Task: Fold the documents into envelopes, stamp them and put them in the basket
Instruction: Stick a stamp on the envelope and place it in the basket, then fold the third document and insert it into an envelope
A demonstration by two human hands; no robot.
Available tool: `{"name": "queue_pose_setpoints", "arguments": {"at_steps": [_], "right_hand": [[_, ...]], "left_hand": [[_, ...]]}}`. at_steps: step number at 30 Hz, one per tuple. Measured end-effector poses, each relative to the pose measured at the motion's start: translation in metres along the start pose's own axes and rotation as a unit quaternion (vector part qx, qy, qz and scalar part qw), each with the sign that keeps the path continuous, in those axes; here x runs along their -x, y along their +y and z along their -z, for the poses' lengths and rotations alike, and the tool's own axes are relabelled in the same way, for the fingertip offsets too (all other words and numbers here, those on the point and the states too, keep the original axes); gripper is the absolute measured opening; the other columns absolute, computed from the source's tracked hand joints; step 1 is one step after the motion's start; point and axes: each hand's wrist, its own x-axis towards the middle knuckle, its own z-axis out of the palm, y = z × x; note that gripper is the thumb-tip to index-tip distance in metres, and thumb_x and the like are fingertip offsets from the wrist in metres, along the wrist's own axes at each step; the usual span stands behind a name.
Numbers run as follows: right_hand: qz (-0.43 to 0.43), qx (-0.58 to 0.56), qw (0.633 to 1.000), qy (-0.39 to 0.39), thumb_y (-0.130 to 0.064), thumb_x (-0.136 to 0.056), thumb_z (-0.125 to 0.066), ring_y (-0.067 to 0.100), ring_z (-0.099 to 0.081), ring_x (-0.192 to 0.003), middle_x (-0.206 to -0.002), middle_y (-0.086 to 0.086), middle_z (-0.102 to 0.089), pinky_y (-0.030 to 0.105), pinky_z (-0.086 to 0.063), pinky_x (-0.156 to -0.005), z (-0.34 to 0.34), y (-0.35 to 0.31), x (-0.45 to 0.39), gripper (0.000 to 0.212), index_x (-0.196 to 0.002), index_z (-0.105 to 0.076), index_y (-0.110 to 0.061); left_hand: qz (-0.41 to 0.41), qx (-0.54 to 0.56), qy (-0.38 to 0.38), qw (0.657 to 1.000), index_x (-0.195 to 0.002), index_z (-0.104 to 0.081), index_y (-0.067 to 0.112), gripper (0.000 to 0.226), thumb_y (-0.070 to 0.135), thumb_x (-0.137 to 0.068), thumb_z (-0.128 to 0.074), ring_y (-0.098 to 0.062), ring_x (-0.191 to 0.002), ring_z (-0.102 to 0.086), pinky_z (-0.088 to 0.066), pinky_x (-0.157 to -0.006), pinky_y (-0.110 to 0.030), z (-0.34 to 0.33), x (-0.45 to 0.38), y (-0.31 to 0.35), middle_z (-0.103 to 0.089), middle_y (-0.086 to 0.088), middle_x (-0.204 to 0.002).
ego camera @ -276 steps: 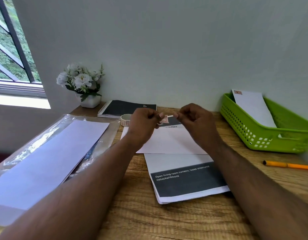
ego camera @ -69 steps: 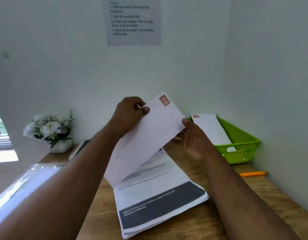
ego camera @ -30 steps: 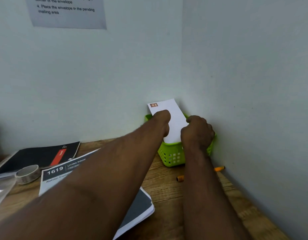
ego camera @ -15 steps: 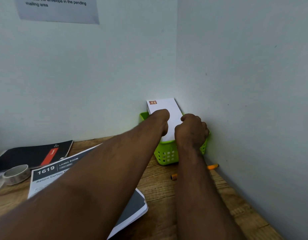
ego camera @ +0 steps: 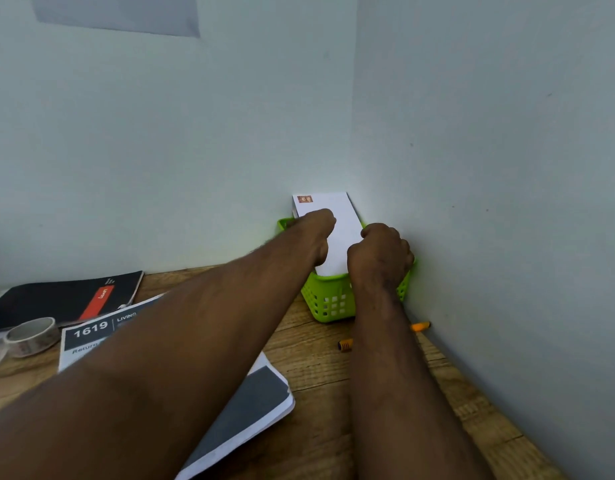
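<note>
The left hand (ego camera: 320,233) and right hand (ego camera: 380,252) cover the lower sides of the stamped envelope (ego camera: 340,230), so neither grip on it can be read, and much of the green basket (ego camera: 328,301) sits behind them. The right forearm hides the middle of the orange pencil (ego camera: 419,326). The wall notice (ego camera: 119,12) is cut off by the top edge, its text blurred, and the left forearm covers most of the printed document (ego camera: 91,332).
</note>
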Motion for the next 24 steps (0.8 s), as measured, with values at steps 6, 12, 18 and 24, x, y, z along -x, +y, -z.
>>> {"name": "queue_pose_setpoints", "arguments": {"at_steps": [6,12,18,24], "right_hand": [[0.007,-0.083,0.995,0.049,-0.024,-0.081,-0.061,0.035,-0.06,-0.103,-0.107,0.015,-0.066,0.037,-0.044,-0.086,0.004,-0.004,-0.004,0.028,-0.101,-0.069,-0.006],[0.154,-0.155,0.972,0.089,-0.02,-0.085,-0.063,0.034,-0.061,-0.101,-0.104,0.017,-0.067,0.039,-0.044,-0.089,0.01,-0.044,0.021,0.026,-0.103,-0.071,-0.004],[0.333,-0.088,0.937,-0.063,-0.022,-0.087,-0.061,0.03,-0.063,-0.092,-0.094,0.014,-0.07,0.037,-0.047,-0.082,-0.022,-0.08,0.082,0.021,-0.091,-0.075,-0.006],[0.374,-0.033,0.892,-0.251,-0.028,-0.087,-0.063,0.019,-0.061,-0.103,-0.113,0.003,-0.069,0.023,-0.04,-0.082,-0.046,-0.09,0.117,0.024,-0.107,-0.072,-0.018]], "left_hand": [[-0.136,0.092,0.007,0.986,-0.149,-0.022,0.009,0.072,0.013,-0.088,-0.061,-0.022,-0.106,-0.055,-0.045,-0.086,-0.032,0.048,0.006,0.018,-0.048,-0.003,-0.13],[-0.21,-0.202,0.102,0.951,-0.142,-0.046,0.012,0.053,0.018,-0.091,-0.062,-0.02,-0.121,-0.051,-0.039,-0.091,-0.026,0.15,0.04,-0.046,-0.046,-0.008,-0.144],[-0.126,-0.593,0.144,0.782,-0.136,-0.05,0.025,0.058,0.06,-0.089,-0.049,-0.029,-0.126,-0.049,-0.037,-0.104,-0.044,0.221,0.049,-0.11,-0.049,-0.007,-0.143],[-0.186,-0.552,0.07,0.81,-0.13,-0.055,0.027,0.057,0.064,-0.087,-0.049,-0.024,-0.115,-0.057,-0.046,-0.098,-0.038,0.246,0.05,-0.13,-0.059,-0.005,-0.13]]}}
